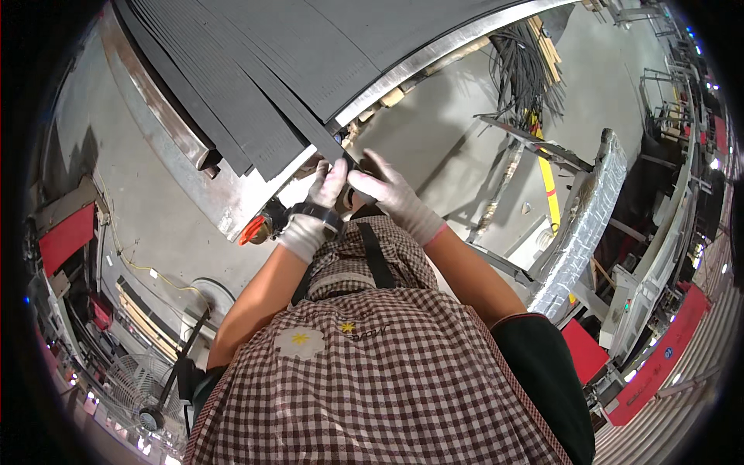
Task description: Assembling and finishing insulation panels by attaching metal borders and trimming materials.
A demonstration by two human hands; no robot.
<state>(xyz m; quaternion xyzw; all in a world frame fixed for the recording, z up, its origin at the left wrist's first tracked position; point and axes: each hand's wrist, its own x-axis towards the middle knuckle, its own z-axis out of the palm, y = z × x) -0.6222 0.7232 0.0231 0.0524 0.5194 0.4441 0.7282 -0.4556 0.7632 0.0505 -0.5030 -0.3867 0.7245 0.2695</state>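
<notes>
Between my hands is the near end of a narrow dark grey strip (325, 138), which reaches out past the table's corner from the layered strips behind it. My left hand (327, 186), in a whitish glove with a dark band at the wrist, is closed on that end. My right hand (397, 198), gloved alike, is close beside it, its thumb by the strip and its fingers stretched and apart. Part of the strip's tip is hidden by the fingers. Other dark grey strips (232, 116) lie side by side on the metal-edged table (434, 54).
A bundle of thin black strips (519, 70) hangs at the far right. Nearer stands a frame with a silver-wrapped roll (581, 225) and a yellow strap (549, 190). An orange-handled item (253, 230) is left of my wrist. A fan (147, 387) stands lower left.
</notes>
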